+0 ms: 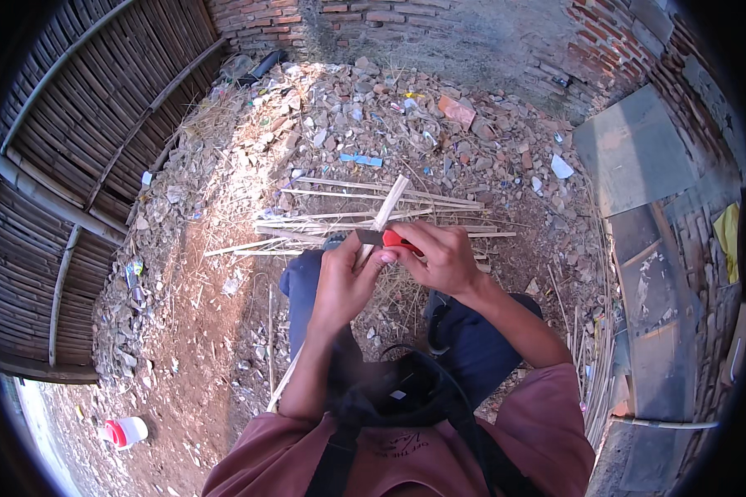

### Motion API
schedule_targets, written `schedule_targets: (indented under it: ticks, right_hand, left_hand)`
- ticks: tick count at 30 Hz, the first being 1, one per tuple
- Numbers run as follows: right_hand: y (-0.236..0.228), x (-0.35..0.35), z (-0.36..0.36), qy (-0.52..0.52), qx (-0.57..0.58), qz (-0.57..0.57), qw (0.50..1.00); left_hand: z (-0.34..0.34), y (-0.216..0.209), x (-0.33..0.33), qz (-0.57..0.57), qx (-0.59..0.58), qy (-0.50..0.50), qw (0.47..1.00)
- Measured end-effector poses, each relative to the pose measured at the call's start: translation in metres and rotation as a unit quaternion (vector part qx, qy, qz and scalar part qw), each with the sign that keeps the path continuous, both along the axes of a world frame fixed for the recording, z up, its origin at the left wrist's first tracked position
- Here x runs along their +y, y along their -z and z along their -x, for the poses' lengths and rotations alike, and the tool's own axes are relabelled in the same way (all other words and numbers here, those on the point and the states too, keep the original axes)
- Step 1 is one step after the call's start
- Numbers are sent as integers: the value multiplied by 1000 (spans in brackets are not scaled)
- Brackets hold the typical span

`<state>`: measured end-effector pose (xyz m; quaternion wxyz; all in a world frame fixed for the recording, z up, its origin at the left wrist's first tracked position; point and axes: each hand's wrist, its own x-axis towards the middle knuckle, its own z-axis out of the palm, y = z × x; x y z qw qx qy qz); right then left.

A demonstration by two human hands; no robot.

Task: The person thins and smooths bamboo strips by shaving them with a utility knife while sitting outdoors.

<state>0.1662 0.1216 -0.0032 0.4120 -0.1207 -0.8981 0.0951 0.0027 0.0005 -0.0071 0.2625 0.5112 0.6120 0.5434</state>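
Note:
A pale split bamboo strip (392, 201) slants up and away between my hands, in front of my knees. My left hand (343, 280) is closed around its lower part. In my right hand (436, 255) is a knife with a red handle (399, 241). Its short dark blade (370, 238) lies across the strip, close to my left thumb. Both thumbs nearly meet just below the blade. Beyond my hands, several similar bamboo strips (307, 225) lie loosely crosswise on the ground. My fingers partly hide the handle and the strip.
Rubble and litter cover the ground up to a brick wall (439, 41). A bamboo-slat screen (66, 166) stands at left, near a white and red container (127, 431). Grey boards (638, 149) lean at right. A blue scrap (361, 160) lies beyond the strips.

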Motion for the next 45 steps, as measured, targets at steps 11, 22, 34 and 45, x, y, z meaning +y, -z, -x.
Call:
schedule_targets:
  ticks: [11, 22, 34, 45]
  right_hand:
    - [-5, -5, 0, 38, 11, -12, 999]
    - [-12, 4, -5, 67, 32, 32, 997]
    - [-36, 25, -28, 84, 20, 176, 981]
    - [-7, 8, -6, -22, -16, 56, 998]
  left_hand:
    - [-10, -6, 2, -8, 13, -36, 999]
    - [-19, -16, 5, 27, -7, -59, 998]
    - [-5, -11, -6, 103, -32, -27, 994]
    - [-7, -19, -8, 10, 29, -7, 999]
